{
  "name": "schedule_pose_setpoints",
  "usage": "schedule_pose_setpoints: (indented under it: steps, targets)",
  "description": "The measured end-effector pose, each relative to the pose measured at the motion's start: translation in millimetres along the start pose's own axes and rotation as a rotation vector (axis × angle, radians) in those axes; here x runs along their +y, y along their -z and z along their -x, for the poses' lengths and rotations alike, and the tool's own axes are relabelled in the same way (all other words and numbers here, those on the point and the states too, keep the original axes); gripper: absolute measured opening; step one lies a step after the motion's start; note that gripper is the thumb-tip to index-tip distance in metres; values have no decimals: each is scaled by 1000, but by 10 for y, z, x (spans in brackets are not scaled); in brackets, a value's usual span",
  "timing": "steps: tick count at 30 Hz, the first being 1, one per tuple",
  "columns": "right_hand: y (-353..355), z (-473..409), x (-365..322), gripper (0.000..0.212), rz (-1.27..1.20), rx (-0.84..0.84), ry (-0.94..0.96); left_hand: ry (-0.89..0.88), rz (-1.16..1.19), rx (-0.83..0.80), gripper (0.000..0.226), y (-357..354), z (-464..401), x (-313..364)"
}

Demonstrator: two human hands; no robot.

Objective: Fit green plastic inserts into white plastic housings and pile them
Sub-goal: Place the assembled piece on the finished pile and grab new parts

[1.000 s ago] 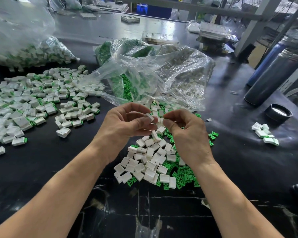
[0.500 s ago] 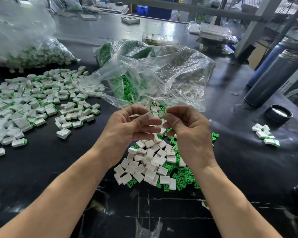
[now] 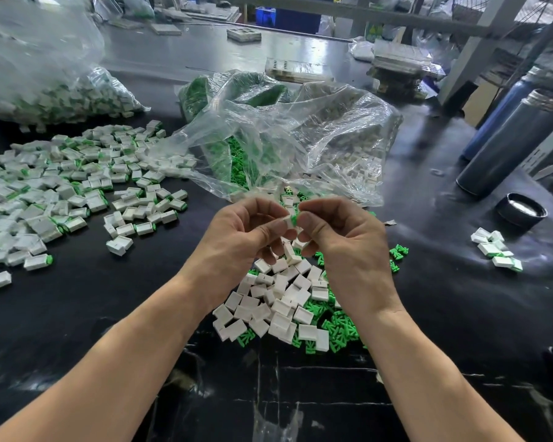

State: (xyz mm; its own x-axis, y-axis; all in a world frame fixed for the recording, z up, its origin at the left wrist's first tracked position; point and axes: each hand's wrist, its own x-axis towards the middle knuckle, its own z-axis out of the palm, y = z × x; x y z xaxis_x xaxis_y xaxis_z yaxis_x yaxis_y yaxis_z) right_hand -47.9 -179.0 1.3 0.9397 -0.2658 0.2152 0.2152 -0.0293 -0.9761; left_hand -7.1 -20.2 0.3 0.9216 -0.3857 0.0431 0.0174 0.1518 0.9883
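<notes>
Head view: the left hand [image 3: 237, 237] pinches a white housing [image 3: 287, 221] steady so the right hand [image 3: 342, 240] can pinch-press a green insert [image 3: 294, 219] in.

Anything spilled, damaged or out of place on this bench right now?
Nothing looks damaged. Loose green inserts and white housings lie mixed in one heap below the hands, and a few finished pieces sit apart at the right, away from the main pile on the left.
</notes>
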Motion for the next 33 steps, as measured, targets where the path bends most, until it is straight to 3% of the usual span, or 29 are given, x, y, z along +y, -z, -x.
schedule_pose_setpoints:
  steps: [7,18,33]
  targets:
    - [-30,46,-6,17,107,36,85,-29,-65,15,15,-24,1,-10]
    - [7,7,-15,11,82,4,-42,-79,-182,81,7,-2,-1,-64]
    - [-25,29,33,15,200,-6,-57,-110,-291,164,11,-32,16,-50]
